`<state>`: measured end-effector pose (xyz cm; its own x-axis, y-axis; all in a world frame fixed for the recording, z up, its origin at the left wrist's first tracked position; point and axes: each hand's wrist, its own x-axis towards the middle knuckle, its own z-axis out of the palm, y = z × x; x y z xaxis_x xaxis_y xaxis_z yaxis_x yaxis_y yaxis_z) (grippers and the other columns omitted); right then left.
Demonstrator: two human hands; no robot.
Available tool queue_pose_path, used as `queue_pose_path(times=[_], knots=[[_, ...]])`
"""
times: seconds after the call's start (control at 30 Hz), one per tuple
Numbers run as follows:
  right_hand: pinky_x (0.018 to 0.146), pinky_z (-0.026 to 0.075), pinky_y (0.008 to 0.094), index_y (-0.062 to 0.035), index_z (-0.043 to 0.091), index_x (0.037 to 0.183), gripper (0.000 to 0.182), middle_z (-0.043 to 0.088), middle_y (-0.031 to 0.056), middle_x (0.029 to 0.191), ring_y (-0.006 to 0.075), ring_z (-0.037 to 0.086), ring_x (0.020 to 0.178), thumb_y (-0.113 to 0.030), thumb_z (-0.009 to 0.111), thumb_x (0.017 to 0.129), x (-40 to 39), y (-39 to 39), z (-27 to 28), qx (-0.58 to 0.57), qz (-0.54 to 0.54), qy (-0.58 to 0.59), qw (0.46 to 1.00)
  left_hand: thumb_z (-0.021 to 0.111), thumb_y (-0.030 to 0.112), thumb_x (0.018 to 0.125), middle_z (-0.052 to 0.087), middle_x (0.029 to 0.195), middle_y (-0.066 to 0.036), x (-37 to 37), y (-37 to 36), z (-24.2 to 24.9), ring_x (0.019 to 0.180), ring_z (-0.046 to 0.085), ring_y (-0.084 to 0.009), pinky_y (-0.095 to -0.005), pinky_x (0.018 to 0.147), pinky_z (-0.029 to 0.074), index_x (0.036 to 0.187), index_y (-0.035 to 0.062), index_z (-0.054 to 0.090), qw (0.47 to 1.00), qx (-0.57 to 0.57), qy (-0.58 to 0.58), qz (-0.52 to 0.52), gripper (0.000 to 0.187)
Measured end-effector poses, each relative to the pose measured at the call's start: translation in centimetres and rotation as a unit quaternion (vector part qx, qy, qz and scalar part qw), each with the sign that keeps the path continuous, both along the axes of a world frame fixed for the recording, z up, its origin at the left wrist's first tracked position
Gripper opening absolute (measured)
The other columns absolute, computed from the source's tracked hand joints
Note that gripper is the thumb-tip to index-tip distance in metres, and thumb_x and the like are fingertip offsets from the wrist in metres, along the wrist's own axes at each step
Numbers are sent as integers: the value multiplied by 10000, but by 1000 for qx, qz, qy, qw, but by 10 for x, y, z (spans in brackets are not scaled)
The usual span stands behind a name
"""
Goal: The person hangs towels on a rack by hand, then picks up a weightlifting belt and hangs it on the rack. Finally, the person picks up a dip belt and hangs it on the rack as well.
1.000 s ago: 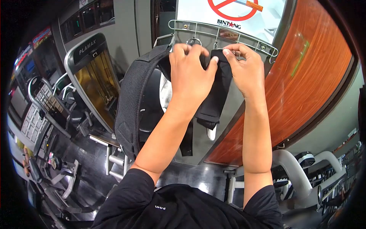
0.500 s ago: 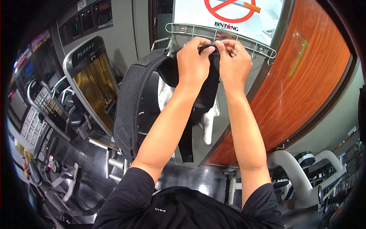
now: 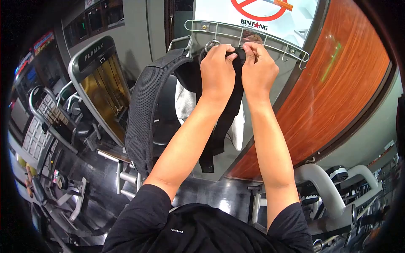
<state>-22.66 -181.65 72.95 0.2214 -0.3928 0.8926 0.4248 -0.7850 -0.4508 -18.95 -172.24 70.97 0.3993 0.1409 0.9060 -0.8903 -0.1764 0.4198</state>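
Both of my hands are raised at a wire hook rack (image 3: 270,42) on the wall. My left hand (image 3: 217,74) pinches the upper edge of a black cloth item (image 3: 233,103) from the left. Close beside it, my right hand (image 3: 259,69) pinches the same edge with thumb and fingertips. The cloth hangs down between my forearms, its top close to the rack's wire. A black padded strap (image 3: 143,109) hangs from the rack on the left, and a pale cloth (image 3: 184,101) shows behind my left wrist.
A sign (image 3: 257,12) is above the rack. To the right stands a brown wooden panel (image 3: 337,84). A PLAMAX weight machine (image 3: 101,84) is at the left, with more gym equipment beyond. Grey machine frames (image 3: 320,185) are at the lower right.
The black cloth's top edge has shifted slightly right beneath the rack wire, and its hanging part has moved. A ring on the rack now shows above my left hand.
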Motion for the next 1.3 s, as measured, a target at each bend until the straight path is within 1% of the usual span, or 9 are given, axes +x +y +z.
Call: queue_pose_path(times=[0.27, 0.37, 0.53, 0.63, 0.8, 1.0, 1.03, 1.07, 1.3], knots=[[779, 576, 325, -44, 758, 1178, 231, 762, 146, 1041, 242, 758, 895, -38, 707, 952, -28, 9, -19, 15, 18, 48, 999, 756, -57, 864, 732, 1207, -146, -17, 16, -24, 1097, 724, -279, -348, 852, 614, 1122, 4, 734, 1000, 10, 5, -12, 266], [830, 580, 328, -40, 755, 1181, 240, 765, 142, 1071, 252, 758, 936, -36, 710, 945, -24, 10, -34, 46, 70, 19, 996, 744, -69, 855, 740, 1163, -150, -12, 18, -34, 1012, 743, -297, -348, 843, 610, 1059, -16, 742, 999, -6, -6, -42, 210], [986, 531, 397, -62, 760, 1122, 216, 738, 97, 1225, 282, 673, 1157, -34, 730, 909, -40, 26, -37, -53, -59, 20, 997, 722, -89, 833, 723, 1169, -156, -21, 34, -39, 1042, 721, -330, -373, 870, 588, 1048, -3, 734, 999, 25, -26, -14, 232], [968, 533, 395, -68, 758, 1092, 213, 727, 96, 1211, 283, 660, 1127, -11, 736, 888, -53, 45, -38, -52, -58, -3, 997, 734, -66, 822, 699, 1235, -139, -49, 63, -42, 1095, 701, -317, -364, 872, 586, 1097, 25, 723, 997, 65, 35, -1, 291], [785, 551, 261, 10, 698, 1163, 226, 620, 65, 1093, 115, 640, 916, 63, 676, 944, -60, 102, -46, 81, 242, -31, 966, 677, -117, 847, 667, 1052, -96, -85, 133, -26, 925, 689, -150, -283, 833, 570, 1097, 0, 709, 996, 15, 65, -58, 278], [817, 582, 256, 68, 622, 1258, 262, 659, 123, 1214, 154, 699, 1019, 59, 616, 996, -62, 185, -52, 126, 441, 43, 888, 638, -109, 927, 655, 1114, -51, -85, 225, -34, 922, 643, -87, -227, 802, 524, 1162, -27, 654, 990, -2, 107, -91, 250], [833, 593, 267, 72, 617, 1262, 258, 660, 131, 1220, 161, 701, 1027, 48, 616, 1005, -62, 199, -55, 137, 468, 53, 871, 635, -103, 935, 666, 1093, -44, -82, 242, -41, 906, 640, -78, -221, 789, 516, 1166, -26, 649, 991, -2, 113, -73, 244], [855, 605, 285, 75, 609, 1267, 253, 660, 135, 1228, 168, 702, 1044, 32, 611, 1018, -60, 213, -60, 139, 492, 66, 857, 667, -71, 866, 670, 1052, -89, -80, 258, -49, 801, 700, -140, -270, 720, 552, 1100, 19, 697, 988, -36, 142, -53, 253], [1023, 548, 324, 60, 534, 1374, 349, 604, 149, 1330, 210, 644, 1226, 68, 539, 1025, -49, 309, -118, 182, 595, 204, 756, 652, -38, 916, 686, 1019, -45, -62, 370, -122, 850, 648, -72, -235, 744, 517, 1171, 15, 668, 963, -36, 265, -24, 261]])
